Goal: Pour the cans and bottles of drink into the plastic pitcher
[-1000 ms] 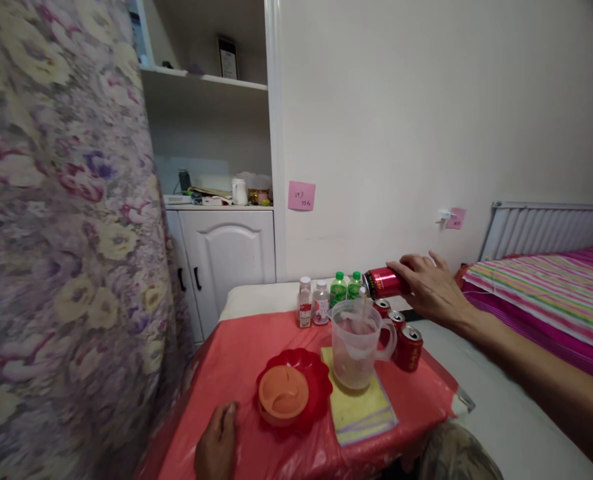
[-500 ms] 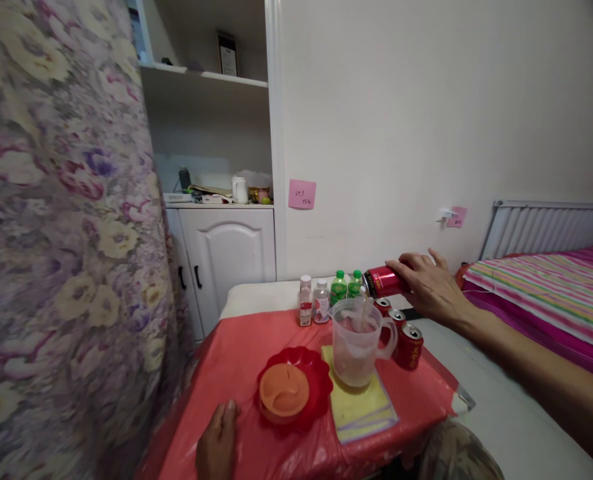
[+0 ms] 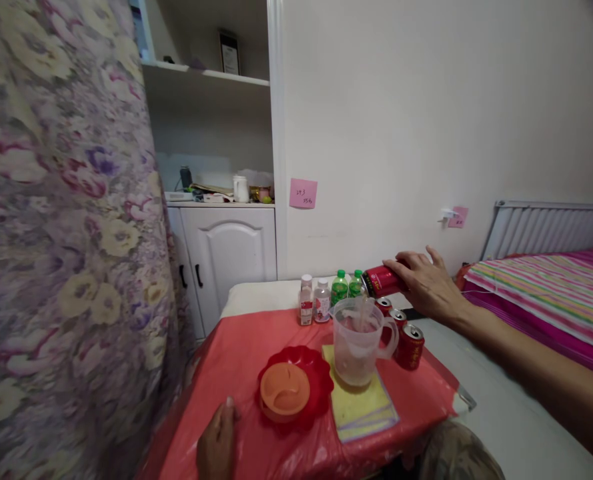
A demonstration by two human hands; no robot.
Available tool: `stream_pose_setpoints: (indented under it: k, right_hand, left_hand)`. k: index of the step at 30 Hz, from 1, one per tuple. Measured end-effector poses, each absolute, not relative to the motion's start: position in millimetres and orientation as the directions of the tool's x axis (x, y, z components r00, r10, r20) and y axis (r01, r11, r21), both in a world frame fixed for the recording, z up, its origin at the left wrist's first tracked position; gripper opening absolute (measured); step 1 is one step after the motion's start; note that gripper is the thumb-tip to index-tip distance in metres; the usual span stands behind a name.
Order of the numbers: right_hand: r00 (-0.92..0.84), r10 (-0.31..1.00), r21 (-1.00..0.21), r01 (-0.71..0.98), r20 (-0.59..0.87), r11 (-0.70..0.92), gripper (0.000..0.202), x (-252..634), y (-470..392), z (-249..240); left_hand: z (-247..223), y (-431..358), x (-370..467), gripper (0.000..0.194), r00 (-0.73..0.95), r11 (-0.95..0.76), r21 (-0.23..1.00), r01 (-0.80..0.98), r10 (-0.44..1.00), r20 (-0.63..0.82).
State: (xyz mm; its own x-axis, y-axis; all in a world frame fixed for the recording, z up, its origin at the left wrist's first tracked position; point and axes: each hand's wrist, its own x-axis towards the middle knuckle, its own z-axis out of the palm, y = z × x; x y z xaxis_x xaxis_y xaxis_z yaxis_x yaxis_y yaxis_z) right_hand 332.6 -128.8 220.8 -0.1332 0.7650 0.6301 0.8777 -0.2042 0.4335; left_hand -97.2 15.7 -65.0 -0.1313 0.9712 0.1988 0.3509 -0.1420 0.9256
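My right hand (image 3: pixel 419 277) is wrapped round a red drink can (image 3: pixel 382 280), tipped nearly on its side with its mouth towards the left. A thin stream of liquid falls from the can into a clear plastic measuring jug (image 3: pixel 355 353), which has some liquid in it and stands on a folded yellow cloth (image 3: pixel 359 417). My left hand (image 3: pixel 217 440) rests loosely closed on the red table cover (image 3: pixel 236 347), holding nothing that shows. Close to it, an orange divided bowl (image 3: pixel 285 392) sits in a red scalloped dish (image 3: pixel 321 387).
Several red cans (image 3: pixel 410 348) stand right of the jug, beside its handle. Behind it are two green-capped bottles (image 3: pixel 339 287), a white-capped bottle (image 3: pixel 305 301) and a clear bottle (image 3: pixel 321 303). A bed (image 3: pixel 551 280) is at the right, a floral curtain (image 3: pixel 66 233) at the left.
The can in my right hand has tipped slightly further and shifted a little left. The stream still runs into the jug. My left hand stays almost where it was.
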Motion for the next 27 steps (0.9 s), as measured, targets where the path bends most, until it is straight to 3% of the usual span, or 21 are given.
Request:
stream_pose_setpoints:
  k: [5, 27]
  right_hand:
    - [-0.149, 0.770, 0.453, 0.869, 0.621, -0.197, 0.046, 331.5, -127.1, 222.0]
    - [-0.313, 0.796, 0.528, 0.849, 0.517, -0.009, 0.054, 314.1, -115.4, 224.4]
  left_hand:
    - [-61.5, 13.0, -96.2, 0.068, -0.137, -0.142, 0.924, 0.356, 0.970, 0.202]
    - [-67.5, 17.9, -97.0, 0.056, -0.157, -0.101, 0.945, 0.310, 0.975, 0.156]
